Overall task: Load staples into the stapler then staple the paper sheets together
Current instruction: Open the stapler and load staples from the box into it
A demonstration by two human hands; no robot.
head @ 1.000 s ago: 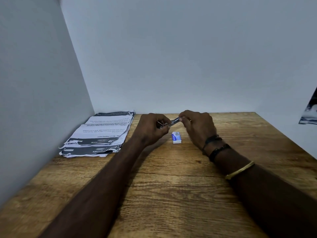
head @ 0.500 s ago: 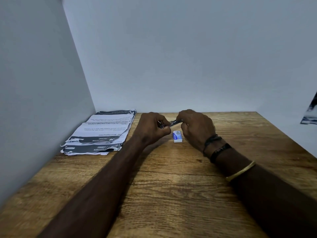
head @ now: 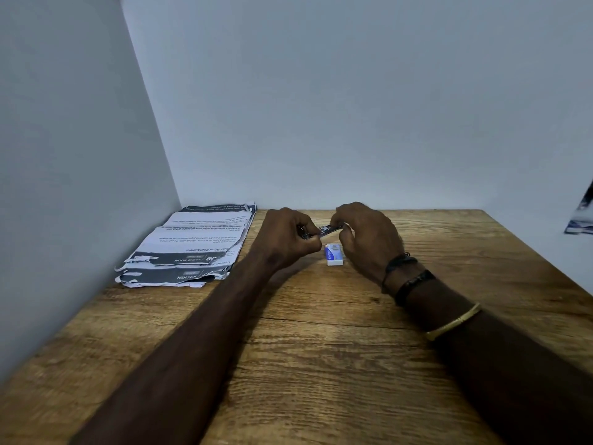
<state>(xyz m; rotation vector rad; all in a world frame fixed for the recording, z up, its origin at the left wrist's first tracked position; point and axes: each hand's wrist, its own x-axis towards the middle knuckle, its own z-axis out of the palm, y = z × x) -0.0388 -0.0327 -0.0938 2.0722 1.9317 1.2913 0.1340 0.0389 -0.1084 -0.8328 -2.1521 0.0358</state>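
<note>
Both hands meet above the wooden table (head: 321, 364); the left hand (head: 285, 239) is curled closed around the small metal stapler (head: 322, 231), steadying it, while the right hand (head: 365, 236) pinches its far end, apparently to load it; the staple box (head: 333, 254) lies just below, handy; the paper sheets (head: 192, 248) wait well to the left.

A wooden bench (head: 321, 364) with a strong grain fills the lower view. Plain pale walls (head: 353, 107) rise behind and at the left. A dark-and-white scrap (head: 581, 216) shows at the right edge.
</note>
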